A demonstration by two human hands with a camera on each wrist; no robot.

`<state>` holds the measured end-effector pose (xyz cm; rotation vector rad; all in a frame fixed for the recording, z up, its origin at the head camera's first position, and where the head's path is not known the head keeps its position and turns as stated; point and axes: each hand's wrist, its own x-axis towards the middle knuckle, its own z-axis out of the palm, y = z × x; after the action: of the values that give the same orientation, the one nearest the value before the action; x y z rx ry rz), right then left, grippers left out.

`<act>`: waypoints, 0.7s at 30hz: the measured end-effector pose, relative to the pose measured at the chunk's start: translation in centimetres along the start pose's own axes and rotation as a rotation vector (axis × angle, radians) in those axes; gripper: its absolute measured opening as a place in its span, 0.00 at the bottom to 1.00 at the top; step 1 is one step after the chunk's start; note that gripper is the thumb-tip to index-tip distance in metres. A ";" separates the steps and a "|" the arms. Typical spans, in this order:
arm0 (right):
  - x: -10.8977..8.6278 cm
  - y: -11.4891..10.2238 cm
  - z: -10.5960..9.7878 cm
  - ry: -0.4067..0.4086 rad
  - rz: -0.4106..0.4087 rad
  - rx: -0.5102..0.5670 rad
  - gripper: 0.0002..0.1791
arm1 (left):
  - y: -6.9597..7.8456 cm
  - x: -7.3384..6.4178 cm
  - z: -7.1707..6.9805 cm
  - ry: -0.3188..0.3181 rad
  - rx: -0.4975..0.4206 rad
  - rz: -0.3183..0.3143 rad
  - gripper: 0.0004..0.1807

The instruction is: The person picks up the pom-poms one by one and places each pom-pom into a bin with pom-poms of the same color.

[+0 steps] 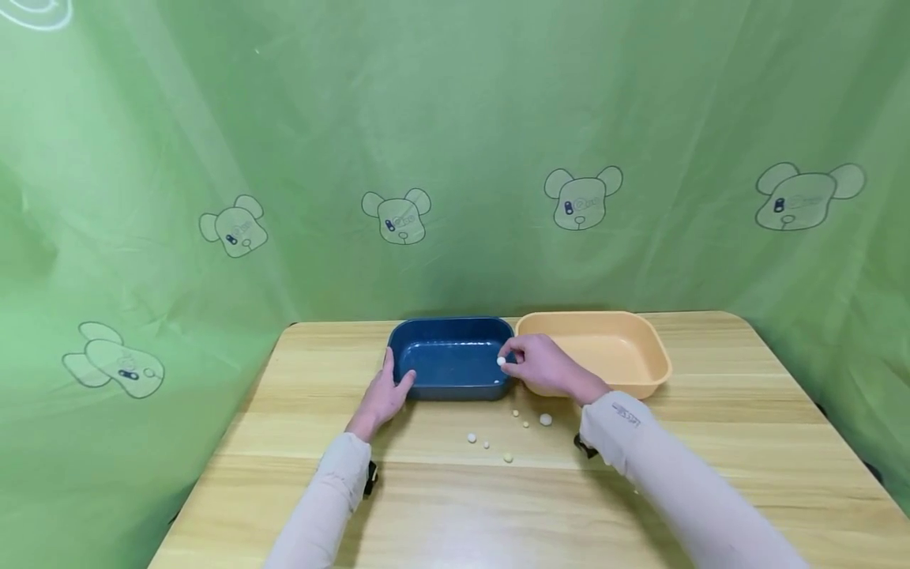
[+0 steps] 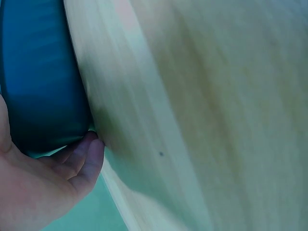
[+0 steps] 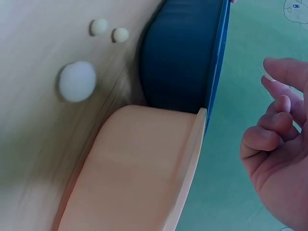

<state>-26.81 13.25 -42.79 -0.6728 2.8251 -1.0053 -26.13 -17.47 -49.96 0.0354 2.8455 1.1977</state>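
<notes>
A dark blue rectangular basin (image 1: 448,365) stands on the table, its right end against a peach basin (image 1: 614,352). My left hand (image 1: 381,399) grips the blue basin's near left corner, thumb at the front rim; the left wrist view shows curled fingers (image 2: 89,163) at the corner. Above the blue basin's right end, my right hand (image 1: 543,365) pinches a small white ball (image 1: 501,361) between thumb and fingertips. In the right wrist view only a sliver of the white ball (image 3: 268,77) shows. A tiny white piece (image 1: 496,382) appears at the blue basin's near right inside.
Several small white and cream balls lie on the wooden table (image 1: 441,506) in front of the basins, among them a larger white ball (image 1: 545,420) and a cream ball (image 1: 508,457). A green curtain (image 1: 469,269) hangs behind the table.
</notes>
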 end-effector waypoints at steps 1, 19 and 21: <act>0.2 -0.1 0.0 -0.007 0.013 0.010 0.07 | 0.0 0.0 0.0 0.003 -0.002 0.001 0.44; 3.6 -0.8 1.7 -0.027 -0.040 -0.047 0.07 | 0.1 -0.3 0.2 0.000 0.016 -0.010 0.46; 3.9 -0.9 1.7 -0.027 -0.034 -0.049 0.07 | 0.2 -0.3 0.1 0.002 0.017 -0.009 0.45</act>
<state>-29.58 9.97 -43.22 -0.7360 2.8320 -0.9278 -25.79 -17.27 -49.92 0.0220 2.8541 1.1729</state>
